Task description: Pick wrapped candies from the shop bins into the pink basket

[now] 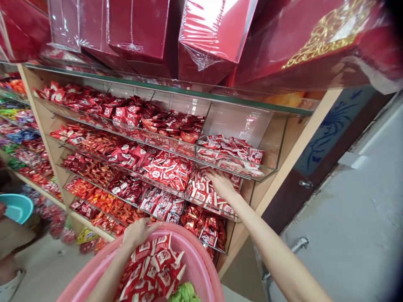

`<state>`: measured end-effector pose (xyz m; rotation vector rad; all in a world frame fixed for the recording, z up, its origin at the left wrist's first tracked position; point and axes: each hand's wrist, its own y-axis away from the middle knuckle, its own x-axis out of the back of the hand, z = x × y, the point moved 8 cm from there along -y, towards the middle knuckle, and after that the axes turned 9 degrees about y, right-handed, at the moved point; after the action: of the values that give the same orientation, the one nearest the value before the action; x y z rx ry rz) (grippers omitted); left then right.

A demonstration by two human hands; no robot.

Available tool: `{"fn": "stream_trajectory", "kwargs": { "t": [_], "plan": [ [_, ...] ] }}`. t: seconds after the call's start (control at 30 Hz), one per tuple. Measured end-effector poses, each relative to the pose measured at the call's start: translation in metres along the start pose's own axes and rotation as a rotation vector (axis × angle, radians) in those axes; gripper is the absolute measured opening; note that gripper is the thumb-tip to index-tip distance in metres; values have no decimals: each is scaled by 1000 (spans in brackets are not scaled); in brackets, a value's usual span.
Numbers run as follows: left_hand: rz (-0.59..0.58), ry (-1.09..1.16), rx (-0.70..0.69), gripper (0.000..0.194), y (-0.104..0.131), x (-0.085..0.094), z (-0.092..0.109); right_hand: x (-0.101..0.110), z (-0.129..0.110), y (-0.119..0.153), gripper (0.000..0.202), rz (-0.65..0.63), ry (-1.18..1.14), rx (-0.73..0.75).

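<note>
My left hand (138,232) grips the far rim of a pink plastic basket (201,262) low in the view. Red-and-white candy packets (154,268) and a green item (185,292) lie inside it. My right hand (221,183) reaches into a glass shelf compartment and rests on the red-and-white packets (201,191) there, fingers spread over them. Whether it holds a packet is hidden by the hand.
Tiered glass shelves (239,170) full of red sweets run to the left. Large red gift boxes (214,37) in film sit on top. A teal bowl (15,207) and another person's arm are at the left edge. Grey floor lies to the right.
</note>
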<state>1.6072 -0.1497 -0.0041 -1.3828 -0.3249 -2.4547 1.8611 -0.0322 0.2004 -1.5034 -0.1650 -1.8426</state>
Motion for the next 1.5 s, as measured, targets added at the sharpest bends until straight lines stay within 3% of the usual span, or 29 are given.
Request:
{"fn": "stream_trajectory", "kwargs": {
  "t": [0.2,0.5,0.7,0.87,0.93,1.03,1.17,1.27,1.5],
  "plan": [
    [15,-6,-6,57,-1,-3,4,-17,2,-27,50,-188,-5,75],
    [33,-1,47,59,5,6,-1,-9,10,-24,50,-106,1,55],
    [49,-9,61,63,3,8,-7,24,11,8,46,80,19,25],
    [51,-19,65,61,2,10,-10,45,-23,72,41,240,-148,83],
    [56,-17,74,60,2,10,-11,31,-46,96,40,183,-341,97],
    [61,-12,81,59,3,11,-11,-13,-86,118,40,-49,-580,68],
    [64,-6,75,59,3,11,-11,-60,-132,125,40,-255,-649,71],
    [61,-11,76,58,3,10,-11,-72,-150,121,37,-277,-602,88],
    [65,-16,69,58,4,8,-13,-85,-169,114,35,-317,-569,51]
  ]
}}
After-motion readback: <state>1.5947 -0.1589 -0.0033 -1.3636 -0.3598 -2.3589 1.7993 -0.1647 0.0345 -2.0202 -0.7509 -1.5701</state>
